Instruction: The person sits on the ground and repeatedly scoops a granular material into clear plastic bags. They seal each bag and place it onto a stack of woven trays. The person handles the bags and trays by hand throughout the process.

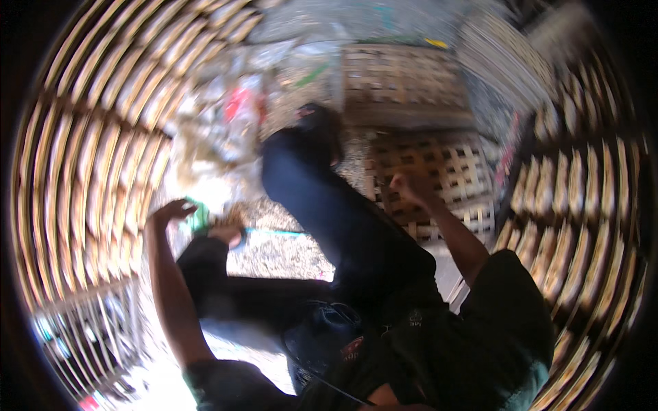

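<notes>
My left hand hangs at the left with its fingers loosely bent and slightly apart, and I see nothing in it. Green plastic lies just beyond its fingertips, near my foot. My right hand is blurred, its fingers curled. It appears above a woven bamboo panel or tray with square gaps; whether it touches the weave I cannot tell. My legs in dark trousers spread between the hands, one stretched forward.
Slatted bamboo or wooden walls curve up on the left, with similar slats on the right. Crumpled clear plastic with a red piece lies ahead. A second woven panel sits farther off. Thin blue cord crosses the gritty ground.
</notes>
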A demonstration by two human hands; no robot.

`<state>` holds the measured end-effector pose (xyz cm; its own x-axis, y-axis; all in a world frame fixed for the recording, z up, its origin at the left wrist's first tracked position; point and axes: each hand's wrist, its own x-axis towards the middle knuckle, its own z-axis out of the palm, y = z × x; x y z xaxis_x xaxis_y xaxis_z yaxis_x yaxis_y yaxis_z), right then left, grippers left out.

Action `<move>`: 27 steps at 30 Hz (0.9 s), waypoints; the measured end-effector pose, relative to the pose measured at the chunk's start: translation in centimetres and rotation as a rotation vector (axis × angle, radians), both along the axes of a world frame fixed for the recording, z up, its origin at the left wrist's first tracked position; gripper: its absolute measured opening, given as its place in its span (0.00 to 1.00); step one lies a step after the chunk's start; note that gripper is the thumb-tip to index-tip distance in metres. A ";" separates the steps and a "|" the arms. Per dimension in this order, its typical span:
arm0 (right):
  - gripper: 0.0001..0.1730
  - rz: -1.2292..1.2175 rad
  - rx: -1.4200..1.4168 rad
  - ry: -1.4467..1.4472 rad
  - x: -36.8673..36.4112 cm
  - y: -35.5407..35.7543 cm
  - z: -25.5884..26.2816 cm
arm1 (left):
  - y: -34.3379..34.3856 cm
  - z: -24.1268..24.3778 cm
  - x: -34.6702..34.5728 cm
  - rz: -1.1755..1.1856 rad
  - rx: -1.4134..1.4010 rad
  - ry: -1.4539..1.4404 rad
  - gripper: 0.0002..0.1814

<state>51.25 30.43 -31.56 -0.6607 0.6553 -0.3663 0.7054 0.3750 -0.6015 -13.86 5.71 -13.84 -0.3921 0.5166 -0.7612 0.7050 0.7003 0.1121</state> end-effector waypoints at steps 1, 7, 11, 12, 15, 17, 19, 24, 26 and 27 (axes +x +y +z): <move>0.08 -0.095 -0.068 0.028 -2.0 3.5 3.2 | 0.0 -1.0 0.5 -0.026 -0.010 -0.016 0.28; 0.16 0.048 0.490 0.449 -21.2 14.6 23.4 | 5.9 1.6 2.2 -0.204 0.254 -0.144 0.27; 0.14 0.251 0.585 0.383 -33.2 9.4 31.2 | 6.2 7.7 2.6 -0.376 0.702 0.051 0.24; 0.13 0.391 0.565 0.365 -36.2 7.6 31.0 | 4.0 7.1 0.0 -0.419 0.822 0.065 0.21; 0.12 0.702 0.615 0.235 -42.6 5.2 26.4 | 1.9 8.5 -2.4 -0.119 0.531 -0.030 0.28; 0.11 0.863 0.681 0.041 -44.6 4.3 19.1 | 0.4 8.1 -1.4 -0.080 0.193 0.122 0.31; 0.14 1.123 0.534 -0.264 -45.7 2.0 15.0 | -1.1 8.9 -1.6 -0.149 -0.041 0.084 0.38; 0.26 1.593 0.181 -0.571 -45.1 -1.8 8.0 | -2.9 9.6 -1.6 -0.045 -0.068 0.055 0.43; 0.30 1.619 0.092 -0.593 -46.2 -3.9 8.1 | -3.3 9.3 -1.9 0.026 0.088 0.004 0.41; 0.30 1.555 0.086 -0.551 -46.5 -3.6 8.2 | -2.7 11.0 -0.5 0.007 0.145 0.066 0.40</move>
<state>4.71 26.78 -23.39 -0.4730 -0.4389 -0.7640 -0.2462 0.8984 -0.3637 -14.37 3.03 -2.83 -0.4430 0.6159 -0.6515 0.7090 0.6854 0.1658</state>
